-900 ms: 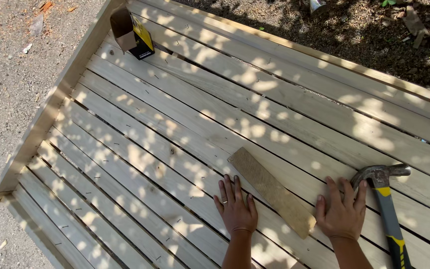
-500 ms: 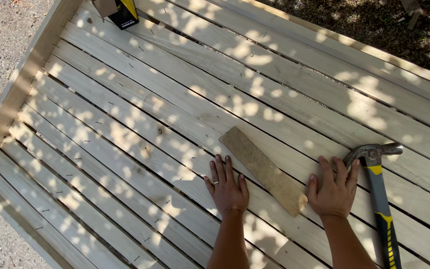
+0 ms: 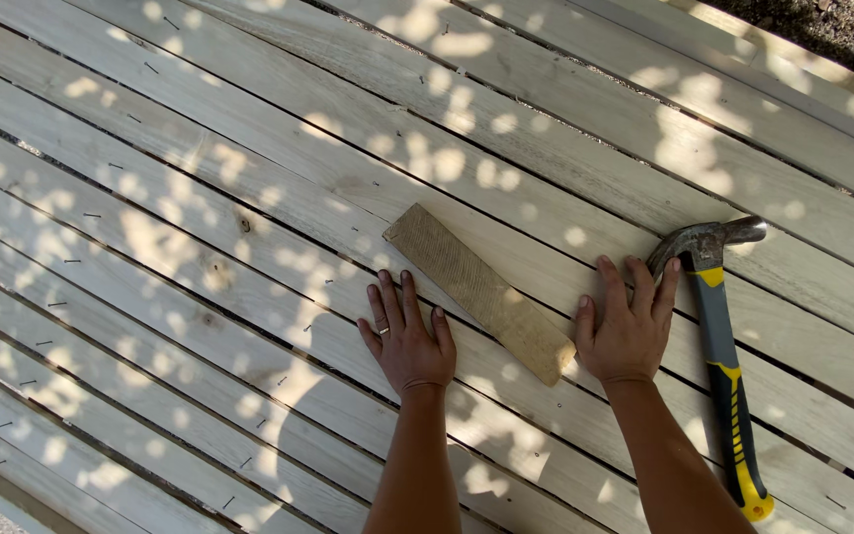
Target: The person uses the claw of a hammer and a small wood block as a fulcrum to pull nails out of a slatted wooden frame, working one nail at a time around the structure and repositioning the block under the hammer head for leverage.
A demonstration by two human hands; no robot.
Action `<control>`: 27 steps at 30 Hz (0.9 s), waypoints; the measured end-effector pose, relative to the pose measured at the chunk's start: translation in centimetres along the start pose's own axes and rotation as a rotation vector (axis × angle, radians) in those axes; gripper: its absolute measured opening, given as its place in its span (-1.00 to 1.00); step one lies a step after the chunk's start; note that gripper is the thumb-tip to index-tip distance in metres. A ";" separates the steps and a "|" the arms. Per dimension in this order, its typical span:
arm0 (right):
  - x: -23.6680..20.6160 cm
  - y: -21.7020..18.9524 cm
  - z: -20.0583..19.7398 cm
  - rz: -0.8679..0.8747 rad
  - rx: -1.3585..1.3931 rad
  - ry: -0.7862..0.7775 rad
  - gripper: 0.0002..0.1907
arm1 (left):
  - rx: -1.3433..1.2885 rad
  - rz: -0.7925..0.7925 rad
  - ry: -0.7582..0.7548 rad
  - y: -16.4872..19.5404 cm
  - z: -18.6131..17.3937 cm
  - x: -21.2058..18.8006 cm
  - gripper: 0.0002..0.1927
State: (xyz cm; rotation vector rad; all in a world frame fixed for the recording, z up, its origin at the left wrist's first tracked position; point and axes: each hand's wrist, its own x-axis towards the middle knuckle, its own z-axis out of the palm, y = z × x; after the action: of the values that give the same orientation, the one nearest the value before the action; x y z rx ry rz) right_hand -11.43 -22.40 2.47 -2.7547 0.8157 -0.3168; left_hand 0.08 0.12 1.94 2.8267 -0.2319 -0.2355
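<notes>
The short wood block (image 3: 479, 290) is lying flat on the deck boards (image 3: 249, 178), between my two hands. It is looking stiff, rough and light, so I think pinching its long sides would be the best way to lift it. My left hand (image 3: 408, 341) is lying flat and open just beside it, holding nothing. My right hand (image 3: 627, 331) is spread open too, near the block's end, fingertips close to the hammer (image 3: 722, 346).
</notes>
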 end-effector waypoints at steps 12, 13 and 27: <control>-1.6 0.0 0.3 0.035 0.049 -0.040 -0.51 | 0.003 0.004 -0.012 -0.9 0.3 -0.2 -0.31; -2.4 -0.6 0.2 0.099 0.079 -0.014 -0.49 | 0.013 0.011 -0.009 -1.0 0.3 -0.3 -0.31; -12.4 -6.2 1.5 0.446 -0.051 -0.025 -0.36 | -0.030 0.140 -0.083 -4.6 0.2 -1.2 -0.35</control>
State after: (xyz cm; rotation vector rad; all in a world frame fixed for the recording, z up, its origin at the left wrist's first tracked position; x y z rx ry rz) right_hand -18.05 -10.15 1.18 -2.5168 1.4077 -0.1732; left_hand -0.47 4.59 0.49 2.7595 -0.4386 -0.3232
